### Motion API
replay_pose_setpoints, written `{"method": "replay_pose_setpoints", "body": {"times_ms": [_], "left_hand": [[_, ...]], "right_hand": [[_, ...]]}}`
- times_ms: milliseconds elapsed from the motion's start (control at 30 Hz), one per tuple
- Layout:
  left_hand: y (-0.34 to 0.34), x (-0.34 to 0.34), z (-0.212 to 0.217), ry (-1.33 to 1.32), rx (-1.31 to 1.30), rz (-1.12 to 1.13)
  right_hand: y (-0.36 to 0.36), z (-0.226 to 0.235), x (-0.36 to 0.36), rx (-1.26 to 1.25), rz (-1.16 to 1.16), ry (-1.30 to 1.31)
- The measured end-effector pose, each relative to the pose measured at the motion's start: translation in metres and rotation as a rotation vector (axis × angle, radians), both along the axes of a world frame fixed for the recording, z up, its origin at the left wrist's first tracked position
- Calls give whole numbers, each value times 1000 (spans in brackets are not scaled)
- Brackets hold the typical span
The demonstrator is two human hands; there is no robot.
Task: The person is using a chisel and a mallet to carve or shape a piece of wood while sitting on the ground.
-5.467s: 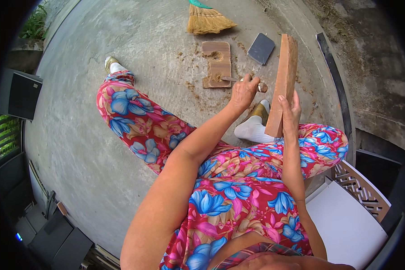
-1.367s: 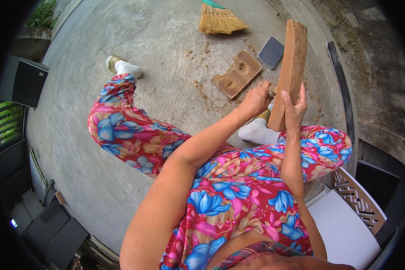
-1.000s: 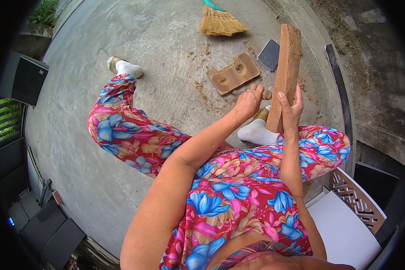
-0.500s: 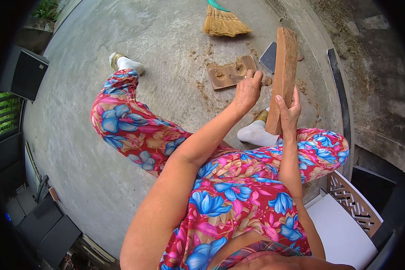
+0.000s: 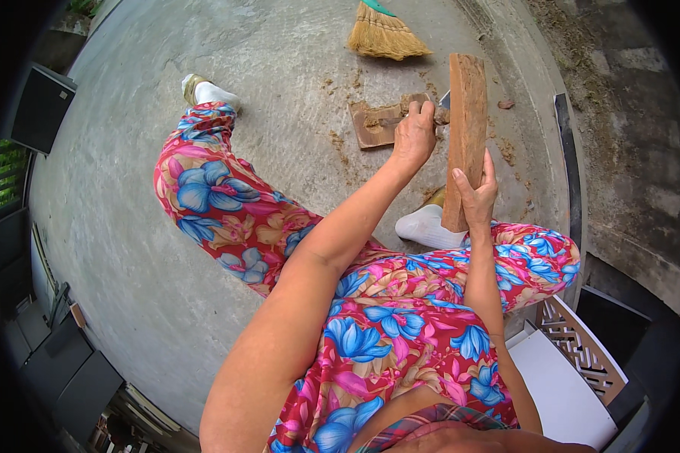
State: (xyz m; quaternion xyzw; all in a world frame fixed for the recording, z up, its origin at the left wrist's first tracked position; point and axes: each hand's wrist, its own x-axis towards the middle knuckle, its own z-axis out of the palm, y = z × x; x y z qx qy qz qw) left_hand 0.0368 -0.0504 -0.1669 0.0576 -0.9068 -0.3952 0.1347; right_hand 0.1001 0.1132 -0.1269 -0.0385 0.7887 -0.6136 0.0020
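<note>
My left hand (image 5: 415, 137) is closed around a short tool with a rounded wooden end (image 5: 442, 117); its other end lies over a flat wooden board (image 5: 372, 139) on the floor and is partly hidden. In my right hand (image 5: 477, 192) is a long, thick piece of wood (image 5: 468, 121), gripped near its lower end and standing roughly upright in view. The long piece stands just right of the tool's rounded end; I cannot tell whether they touch. Brown shavings lie on the board, whose right part is hidden by my left hand.
Brown crumbs dot the concrete floor (image 5: 279, 90). A straw broom (image 5: 389, 34) lies beyond the board. A dark flat piece (image 5: 445, 100) shows behind the long wood. White-socked feet (image 5: 431, 228) flank the work. At lower right are white panels (image 5: 563, 381).
The long piece of wood has swung left, closer to the tool's rounded end, and covers more of the dark flat piece. The tool and left hand have shifted slightly up.
</note>
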Motion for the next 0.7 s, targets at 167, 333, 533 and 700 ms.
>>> {"method": "replay_pose_setpoints", "body": {"times_ms": [167, 333, 533, 700], "left_hand": [[-3, -5, 3, 18, 23, -2], [-3, -9, -3, 15, -7, -8], [-2, -11, -6, 15, -19, -18], [0, -11, -3, -94, 4, -13]], "right_hand": [[-3, 3, 3, 12, 0, 74], [-8, 5, 1, 68, 45, 13], [-5, -4, 2, -12, -37, 47], [-6, 2, 1, 25, -26, 20]]}}
